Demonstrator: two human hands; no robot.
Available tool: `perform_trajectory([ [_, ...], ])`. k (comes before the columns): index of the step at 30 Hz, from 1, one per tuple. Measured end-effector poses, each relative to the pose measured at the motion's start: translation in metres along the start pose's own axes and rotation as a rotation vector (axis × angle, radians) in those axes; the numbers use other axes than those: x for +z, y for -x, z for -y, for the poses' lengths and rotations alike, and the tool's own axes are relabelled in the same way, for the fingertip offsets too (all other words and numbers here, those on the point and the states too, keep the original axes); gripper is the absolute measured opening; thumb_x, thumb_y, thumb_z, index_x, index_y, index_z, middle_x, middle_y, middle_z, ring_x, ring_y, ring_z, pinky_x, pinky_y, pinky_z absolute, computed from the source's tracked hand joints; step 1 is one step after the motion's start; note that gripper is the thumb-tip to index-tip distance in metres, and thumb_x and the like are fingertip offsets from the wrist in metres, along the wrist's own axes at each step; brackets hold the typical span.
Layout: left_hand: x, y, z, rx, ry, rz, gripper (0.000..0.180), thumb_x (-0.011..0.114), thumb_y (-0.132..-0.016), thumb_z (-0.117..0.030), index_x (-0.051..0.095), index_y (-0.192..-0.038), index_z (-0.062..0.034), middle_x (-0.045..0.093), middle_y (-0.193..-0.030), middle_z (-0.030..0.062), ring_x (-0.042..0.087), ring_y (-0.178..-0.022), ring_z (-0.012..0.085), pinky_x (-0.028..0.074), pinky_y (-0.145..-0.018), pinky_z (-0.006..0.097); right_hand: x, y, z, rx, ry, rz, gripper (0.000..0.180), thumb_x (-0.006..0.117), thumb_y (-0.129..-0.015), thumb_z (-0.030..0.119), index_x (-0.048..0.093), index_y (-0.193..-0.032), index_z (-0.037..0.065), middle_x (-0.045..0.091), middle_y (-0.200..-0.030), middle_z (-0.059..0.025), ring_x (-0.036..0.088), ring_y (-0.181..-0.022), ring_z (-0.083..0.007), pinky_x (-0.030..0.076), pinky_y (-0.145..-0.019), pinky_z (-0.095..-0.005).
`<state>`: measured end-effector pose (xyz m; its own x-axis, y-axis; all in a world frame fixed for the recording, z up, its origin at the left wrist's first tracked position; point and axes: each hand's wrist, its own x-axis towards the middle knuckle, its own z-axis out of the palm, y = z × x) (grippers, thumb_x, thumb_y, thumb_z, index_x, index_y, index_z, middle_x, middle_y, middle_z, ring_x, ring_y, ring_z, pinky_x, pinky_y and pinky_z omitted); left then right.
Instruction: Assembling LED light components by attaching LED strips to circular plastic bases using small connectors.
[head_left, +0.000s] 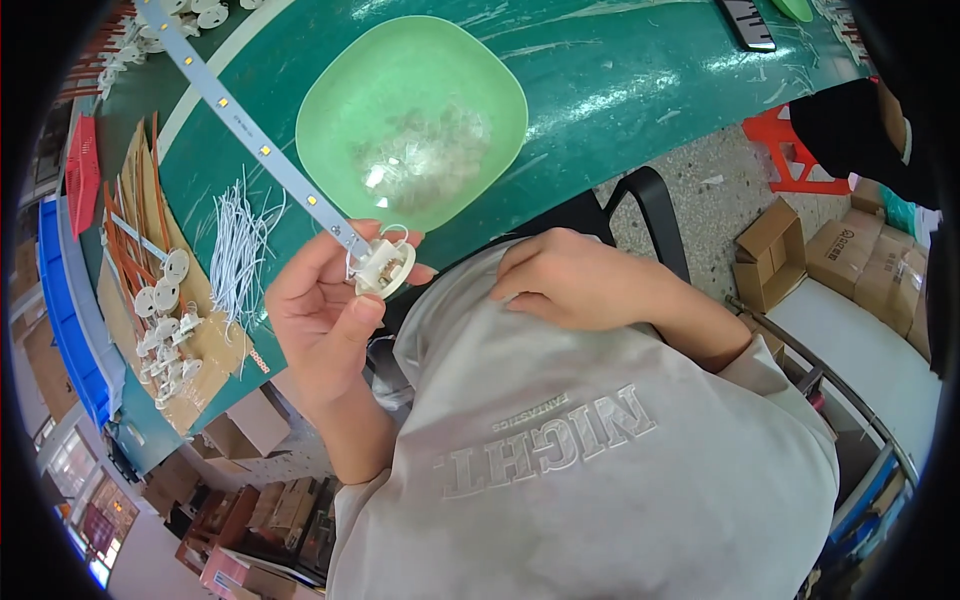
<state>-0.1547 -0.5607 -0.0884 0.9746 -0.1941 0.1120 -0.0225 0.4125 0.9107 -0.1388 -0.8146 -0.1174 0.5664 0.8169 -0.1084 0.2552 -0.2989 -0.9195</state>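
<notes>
My left hand (335,305) grips a white round lamp end cap (384,268) between thumb and fingers, left of the shirt front. Out of the cap runs a long narrow LED strip (265,150) with small yellow chips, reaching up and left past the bowl. A short white wire loops at the cap. Against the grey shirt lies my right hand (585,280), its fingers bent and drawn together; whatever they may hold is hidden. Just beyond the left hand stands a light green bowl (335,95) with many small clear pieces (430,155) inside.
Cardboard (215,370) on the green table (570,110) bears more strips with white caps (160,300). Beside it lies a bundle of white wires (240,250). A red basket (82,175) stands farther left. At right are a chair armrest (650,200), a red stool (785,150), cartons (850,250) and another person's dark sleeve (845,130).
</notes>
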Motion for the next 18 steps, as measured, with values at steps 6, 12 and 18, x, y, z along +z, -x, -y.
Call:
perform_trajectory([
  [6,0.000,0.003,-0.001,-0.002,-0.041,-0.024,0.047,0.067,-0.085,-0.007,0.050,-0.125,0.0116,0.064,-0.113,0.0261,0.064,-0.106,0.0389,0.057,-0.083,0.048,0.013,-0.007,-0.023,-0.029,-0.054,0.199,0.018,0.066,-0.079,0.006,0.067,-0.097,0.000,0.065,-0.090,-0.0141,0.063,-0.084,-0.0339,0.050,-0.073,-0.0405],
  [12,0.002,0.008,0.002,-0.009,-0.042,-0.048,0.047,0.067,-0.085,-0.007,0.051,-0.125,0.0118,0.064,-0.113,0.0252,0.064,-0.107,0.0381,0.056,-0.085,0.046,0.012,-0.010,-0.027,-0.001,-0.102,0.239,0.013,0.068,-0.079,0.008,0.068,-0.089,0.000,0.064,-0.082,-0.0141,0.063,-0.081,-0.0324,0.049,-0.069,-0.0394],
  [18,-0.001,0.009,0.001,0.015,-0.056,-0.069,0.047,0.067,-0.086,-0.008,0.050,-0.126,0.0117,0.062,-0.118,0.0238,0.063,-0.109,0.0369,0.056,-0.086,0.045,0.020,-0.021,-0.013,-0.261,-0.169,0.056,0.025,0.066,-0.083,0.018,0.066,-0.104,0.003,0.063,-0.114,-0.0201,0.059,-0.107,-0.0360,0.048,-0.090,-0.0412],
])
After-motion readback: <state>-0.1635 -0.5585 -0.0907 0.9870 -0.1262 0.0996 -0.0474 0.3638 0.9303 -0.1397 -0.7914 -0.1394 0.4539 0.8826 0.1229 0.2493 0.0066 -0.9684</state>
